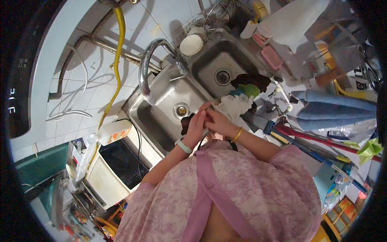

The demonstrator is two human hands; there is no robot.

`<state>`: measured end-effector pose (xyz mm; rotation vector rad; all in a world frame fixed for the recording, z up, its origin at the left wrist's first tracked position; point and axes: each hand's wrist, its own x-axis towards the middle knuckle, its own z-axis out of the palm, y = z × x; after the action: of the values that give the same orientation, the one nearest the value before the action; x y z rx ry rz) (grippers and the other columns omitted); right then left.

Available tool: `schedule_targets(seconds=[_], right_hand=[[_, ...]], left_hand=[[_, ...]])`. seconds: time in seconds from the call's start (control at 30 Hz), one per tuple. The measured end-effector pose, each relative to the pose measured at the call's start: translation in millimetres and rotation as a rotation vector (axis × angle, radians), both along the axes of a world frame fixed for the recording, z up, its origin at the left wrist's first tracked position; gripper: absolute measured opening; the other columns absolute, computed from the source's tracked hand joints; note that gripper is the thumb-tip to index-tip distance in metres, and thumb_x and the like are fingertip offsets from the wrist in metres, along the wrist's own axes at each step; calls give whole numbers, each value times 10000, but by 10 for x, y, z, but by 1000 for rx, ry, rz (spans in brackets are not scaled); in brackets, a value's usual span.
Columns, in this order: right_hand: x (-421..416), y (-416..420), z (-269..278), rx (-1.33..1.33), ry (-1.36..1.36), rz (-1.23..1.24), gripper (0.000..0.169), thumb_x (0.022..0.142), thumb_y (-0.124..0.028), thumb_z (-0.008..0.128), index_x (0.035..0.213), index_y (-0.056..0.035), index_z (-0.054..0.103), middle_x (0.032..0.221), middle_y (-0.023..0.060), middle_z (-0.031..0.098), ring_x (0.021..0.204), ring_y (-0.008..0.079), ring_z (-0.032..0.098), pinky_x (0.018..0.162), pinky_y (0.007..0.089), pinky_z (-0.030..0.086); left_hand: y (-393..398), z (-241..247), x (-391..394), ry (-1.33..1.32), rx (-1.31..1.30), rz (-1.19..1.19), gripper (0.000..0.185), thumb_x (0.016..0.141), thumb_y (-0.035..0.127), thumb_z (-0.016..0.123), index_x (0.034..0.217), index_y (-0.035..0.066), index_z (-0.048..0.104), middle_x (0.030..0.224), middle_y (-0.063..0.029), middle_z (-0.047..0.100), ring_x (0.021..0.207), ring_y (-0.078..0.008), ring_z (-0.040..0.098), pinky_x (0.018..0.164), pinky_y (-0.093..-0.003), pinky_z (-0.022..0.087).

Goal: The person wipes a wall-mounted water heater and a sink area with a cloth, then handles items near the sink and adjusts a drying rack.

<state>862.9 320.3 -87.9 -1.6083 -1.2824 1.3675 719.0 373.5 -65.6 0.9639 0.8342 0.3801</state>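
My left hand (pixel 196 125), with a pale band on its wrist, meets my right hand (pixel 219 121) above the front rim of the left sink basin (pixel 163 121). Their fingers touch or overlap. A dark cloth-like item (pixel 185 124) shows beside my left hand, and something dark reddish shows between the hands. Whether the two are one piece, and how they are gripped, is hidden by the fingers. A yellow bangle circles my right wrist. Just beyond my right hand lies a crumpled white cloth or bag (pixel 234 106).
A curved chrome faucet (pixel 145 69) arches over the left basin. The right basin (pixel 208 66) has dark brown cloth (pixel 257 81) and a green-blue item (pixel 246 90) at its near edge. A white bowl (pixel 191 44) stands behind. Left are a plastic jug (pixel 113 134) and a black-topped appliance (pixel 124 161).
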Motion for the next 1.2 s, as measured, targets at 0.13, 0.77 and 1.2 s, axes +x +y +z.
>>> schedule_targets(seconds=[0.13,0.77,1.2], right_hand=[[462,-61,265,-120,221,-166,283,930,-246,629,1115,-35,603,792,62,667,622,168,605,562,332,492],[3116,845,-734,331,-1042,-289,218,891,-95,605,1098,-45,648,1021,173,632,953,375,609,822,433,493],[3333,999,-970,172,-843,-346,378,902,-286,676,1238,-115,648,974,114,651,862,219,628,782,364,496]], left_hand=[[-32,-359,198,-19,185,-25,544,1040,310,441,1465,-18,351,1418,-149,473,1314,-223,437,1091,-344,335],[-555,-1429,486,1008,792,-61,300,962,324,501,1040,57,615,1001,-169,646,935,-364,624,779,-478,513],[-503,-1307,509,1021,795,-149,282,959,267,474,1073,39,595,1030,-194,633,960,-385,612,808,-465,515]])
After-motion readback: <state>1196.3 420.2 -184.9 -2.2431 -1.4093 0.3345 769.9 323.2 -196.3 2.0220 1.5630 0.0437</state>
